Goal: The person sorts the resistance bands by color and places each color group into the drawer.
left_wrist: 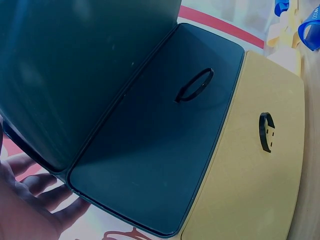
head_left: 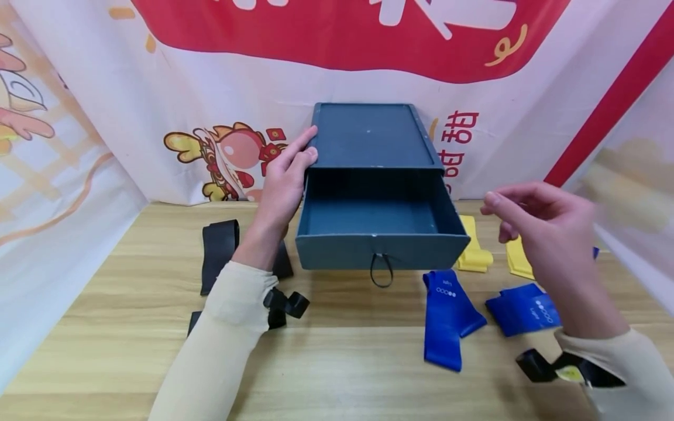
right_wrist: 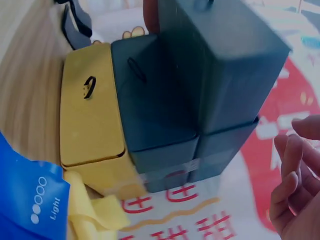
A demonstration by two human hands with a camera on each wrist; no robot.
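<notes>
Touching the cabinet: my left hand [head_left: 284,187], fingers straightened and flat along its left side, gripping nothing.
Raised in the air: my right hand [head_left: 547,228], fingers loosely bent and holding nothing, right of the cabinet and apart from it.
Three-drawer cabinet [head_left: 368,134]: standing on the table between my hands, close to the cloth, its dark teal top facing up.
Top drawer [head_left: 342,252]: dark teal, pulled out towards me, its inside showing and a black loop pull at its front.
Drawers below: a teal middle drawer [left_wrist: 150,135] and a yellow bottom drawer [left_wrist: 245,170], both pushed in, each with a black loop.
Blue resistance bands: one [head_left: 442,327] in front of the cabinet's right side, another [head_left: 523,310] near my right wrist, both printed "Light".
Yellow bands [head_left: 471,257]: behind the blue ones, one partly covered by my right hand.
Black bands [head_left: 218,251]: around my left forearm, on the table.
Wood-grain table [head_left: 337,374]: beneath everything.
Printed cloth [head_left: 263,82]: hanging behind, red and white, with a cartoon dragon [head_left: 242,152].
</notes>
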